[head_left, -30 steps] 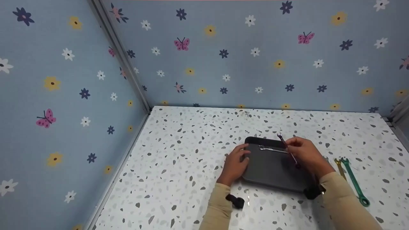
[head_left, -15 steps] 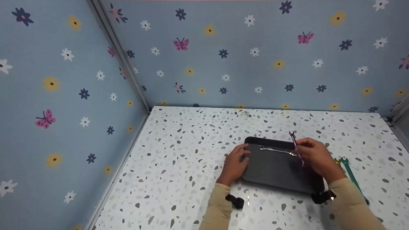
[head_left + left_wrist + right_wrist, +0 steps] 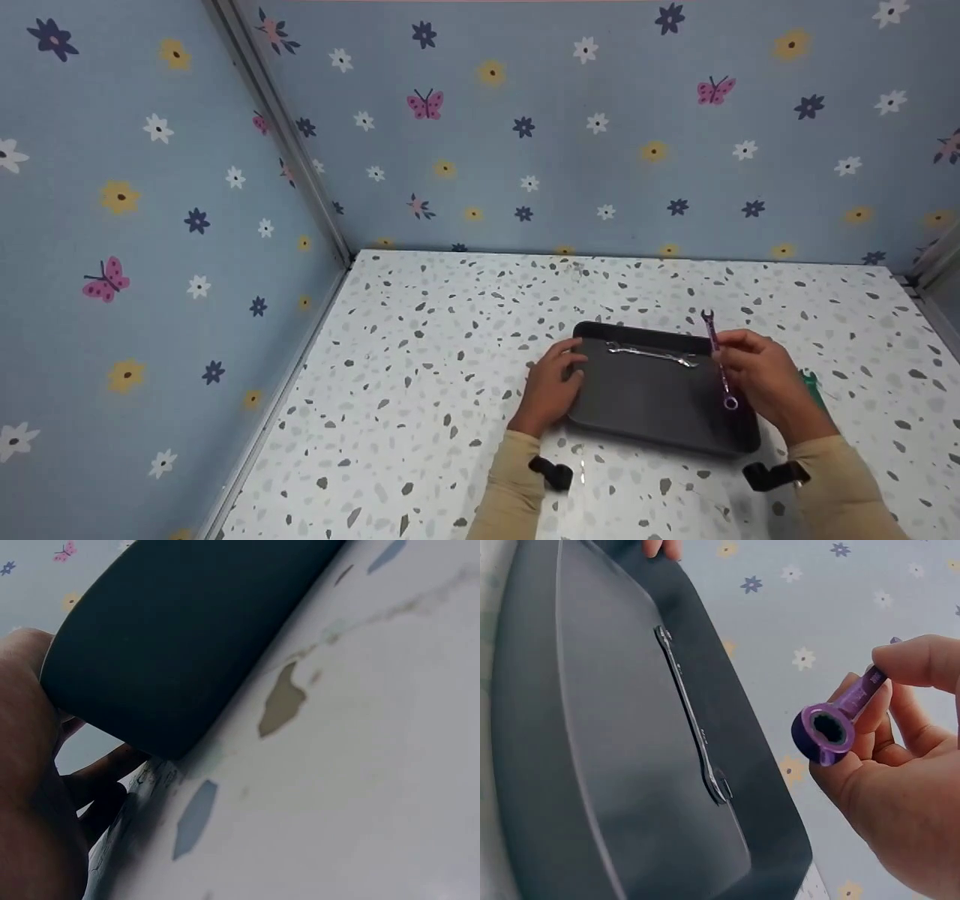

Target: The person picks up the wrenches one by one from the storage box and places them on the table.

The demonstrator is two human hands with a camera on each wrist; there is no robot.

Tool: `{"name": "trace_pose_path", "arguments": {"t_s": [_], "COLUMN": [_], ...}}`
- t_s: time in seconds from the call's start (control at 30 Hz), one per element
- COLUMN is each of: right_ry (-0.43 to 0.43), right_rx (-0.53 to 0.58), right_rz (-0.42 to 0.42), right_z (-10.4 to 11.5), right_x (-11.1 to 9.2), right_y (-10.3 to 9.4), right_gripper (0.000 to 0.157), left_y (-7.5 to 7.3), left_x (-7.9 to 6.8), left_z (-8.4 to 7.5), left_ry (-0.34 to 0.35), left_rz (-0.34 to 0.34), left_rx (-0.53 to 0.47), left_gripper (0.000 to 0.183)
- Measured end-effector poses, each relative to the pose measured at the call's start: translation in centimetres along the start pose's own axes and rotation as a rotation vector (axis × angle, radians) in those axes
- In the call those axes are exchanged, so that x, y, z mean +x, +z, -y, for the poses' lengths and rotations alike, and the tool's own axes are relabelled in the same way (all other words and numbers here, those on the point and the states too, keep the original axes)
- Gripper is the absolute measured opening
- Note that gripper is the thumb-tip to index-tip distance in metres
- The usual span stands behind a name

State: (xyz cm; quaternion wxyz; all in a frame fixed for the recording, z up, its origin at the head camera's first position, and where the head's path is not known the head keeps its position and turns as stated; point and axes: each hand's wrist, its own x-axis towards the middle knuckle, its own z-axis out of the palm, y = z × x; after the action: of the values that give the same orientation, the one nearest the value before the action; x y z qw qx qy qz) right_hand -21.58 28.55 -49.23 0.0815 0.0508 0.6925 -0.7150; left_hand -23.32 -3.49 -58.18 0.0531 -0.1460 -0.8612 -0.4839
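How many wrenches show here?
3: purple wrench in the right hand, silver wrench in the tray, green wrench on the table, partly behind the right forearm, which may hide more.

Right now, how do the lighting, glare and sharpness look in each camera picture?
Head view: bright, with a thin glare streak on the tabletop and glints along the silver wrench; left wrist view: dim, the tray almost black with little surface detail; right wrist view: the purple wrench fairly clear, softer grey sheen inside the tray.
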Motion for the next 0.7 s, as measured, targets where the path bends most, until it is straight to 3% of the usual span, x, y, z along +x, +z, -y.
{"name": "trace_pose_path", "arguments": {"t_s": [0.27, 0.7], "right_ry": [-0.002, 0.002], "right_rx": [0.074, 0.301], "right_rz": [-0.008, -0.043], "right_z": [-0.1, -0.9], "right_x": [-0.5, -1.8], "right_y": [-1.5, -3.9], "right_gripper": [0.015, 0.017], "left_y": [0.1, 0.1], "left_x": [0.1, 0.1], "left_z": [0.1, 0.2], "left_ry": [-0.018, -0.012], "left_rz": [0.009, -0.003], "left_rx": [0.008, 0.021], "left_gripper": [0.025, 0.025]}}
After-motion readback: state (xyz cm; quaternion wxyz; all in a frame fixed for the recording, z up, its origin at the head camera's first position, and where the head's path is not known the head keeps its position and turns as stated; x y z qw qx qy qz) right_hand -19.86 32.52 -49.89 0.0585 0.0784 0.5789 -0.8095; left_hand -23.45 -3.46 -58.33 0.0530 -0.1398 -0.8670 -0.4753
